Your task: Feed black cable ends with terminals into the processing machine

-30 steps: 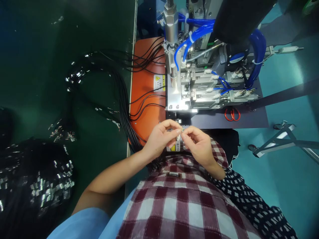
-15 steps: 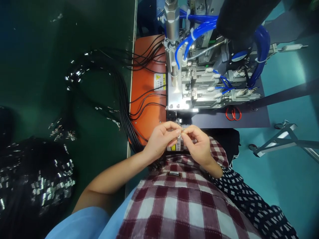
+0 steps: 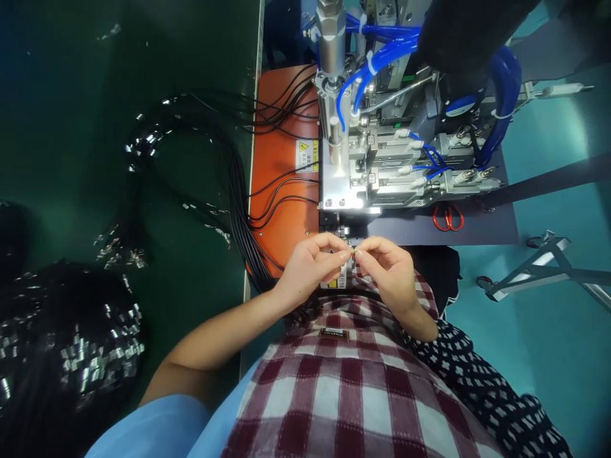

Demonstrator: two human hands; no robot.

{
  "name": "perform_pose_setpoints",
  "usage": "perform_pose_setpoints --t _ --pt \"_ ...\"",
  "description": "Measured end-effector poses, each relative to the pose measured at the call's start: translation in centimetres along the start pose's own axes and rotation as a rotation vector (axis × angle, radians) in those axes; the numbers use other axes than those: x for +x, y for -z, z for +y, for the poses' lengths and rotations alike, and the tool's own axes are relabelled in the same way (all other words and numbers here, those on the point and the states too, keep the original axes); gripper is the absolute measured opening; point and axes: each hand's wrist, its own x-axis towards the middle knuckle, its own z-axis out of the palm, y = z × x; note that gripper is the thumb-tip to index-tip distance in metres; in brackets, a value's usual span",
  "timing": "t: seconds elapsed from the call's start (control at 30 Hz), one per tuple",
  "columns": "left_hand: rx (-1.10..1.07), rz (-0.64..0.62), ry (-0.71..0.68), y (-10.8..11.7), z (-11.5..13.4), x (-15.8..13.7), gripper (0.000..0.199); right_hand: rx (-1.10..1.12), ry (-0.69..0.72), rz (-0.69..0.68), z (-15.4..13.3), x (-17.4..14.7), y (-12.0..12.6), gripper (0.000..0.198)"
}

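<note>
1. Head view: right hand [image 3: 392, 273] has shifted slightly away from left hand [image 3: 311, 264]; thin, light-coloured wire ends [image 3: 353, 252] now show between the fingertips. Probably means strands are being teased apart; too small to confirm.
2. Grip: left thumb and forefinger pinch the wire ends; right fingertips appear pinched on them too.
3. Wire ends sit between the shiny silver metal machine [image 3: 334, 184] and the maroon-and-white checked cloth apron [image 3: 329, 388].
4. Textures: smooth flat orange panel [image 3: 286, 245], glossy round blue tubes [image 3: 391, 49], slender flexible black cables [image 3: 236, 197] bundled in a curve.
</note>
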Motion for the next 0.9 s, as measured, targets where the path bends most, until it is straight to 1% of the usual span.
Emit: perform_pose_setpoints --t 0.23,0.4,0.47,0.57,0.63,0.7,0.83,0.9 --pt "-0.027 -0.015 0.018 0.1 0.0 0.0 0.025 0.069 -0.016 -0.034 0.6 0.2 0.2 0.012" --pt "-0.027 -0.048 0.050 0.4 0.3 0.0 0.022 0.095 -0.054 -0.161 0.6 0.9 1.0 0.018" --pt "0.017 -0.081 0.080 0.6 0.4 0.0 0.020 0.047 -0.027 -0.236 0.3 1.5 1.6 0.018" --pt "0.071 -0.130 0.120 0.7 0.4 0.1 0.019 -0.061 0.068 -0.359 -0.4 2.3 2.5 0.019" --pt "0.072 -0.124 0.122 0.6 0.4 0.0 0.019 -0.118 0.117 -0.409 -0.7 2.7 2.8 0.019" --pt "0.058 -0.084 0.102 0.4 0.3 0.0 0.020 -0.140 0.124 -0.381 -0.7 2.7 2.8 0.017" --pt "0.036 -0.004 0.030 0.2 0.0 -0.1 0.020 -0.147 0.048 -0.188 -0.5 1.7 2.3 0.016" --pt "0.019 0.015 0.006 0.2 -0.2 0.0 0.019 -0.181 0.027 -0.155 -0.3 1.0 1.7 0.015"
